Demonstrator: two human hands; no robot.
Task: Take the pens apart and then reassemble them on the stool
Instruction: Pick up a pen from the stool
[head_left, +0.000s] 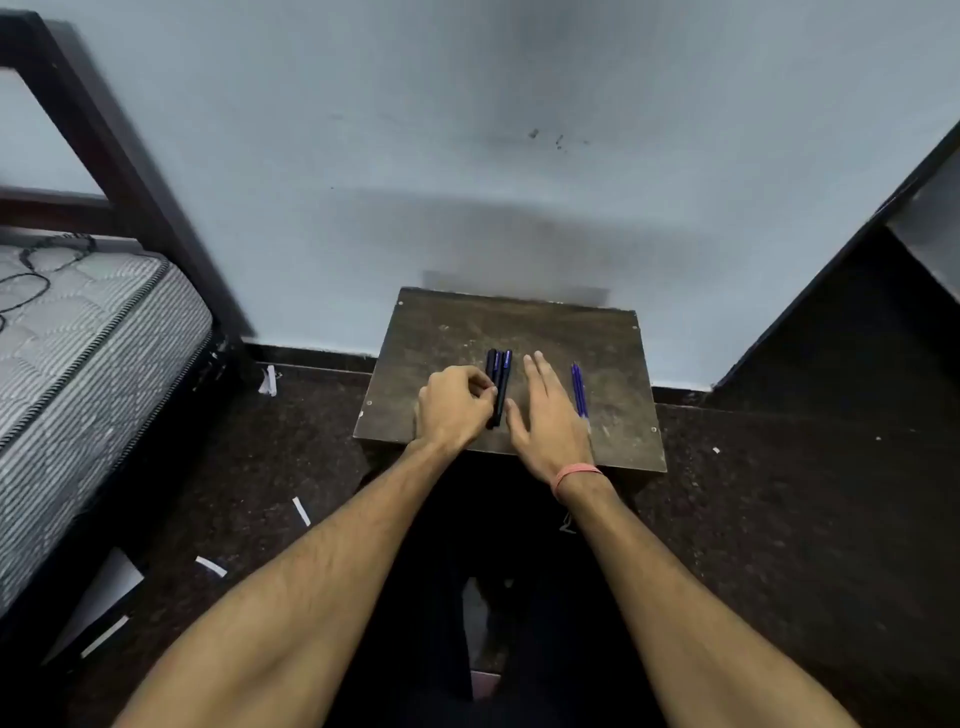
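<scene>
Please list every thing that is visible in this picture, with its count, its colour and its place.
stool: one, dark brown wood, against the wall, centre
pens: a small bundle, exact count unclear, black and blue, on the stool between the hands
blue refills: about two, blue, thin, on the stool right of the right hand
mattress: one, grey and white, far left
bed frame: one, dark, left
cable: one, black, on the mattress
paper scraps: several, white, on the dark floor
wristband: one, pink, right wrist
left hand: fingers curled at the pens
right hand: flat, fingers straight, on the stool
</scene>
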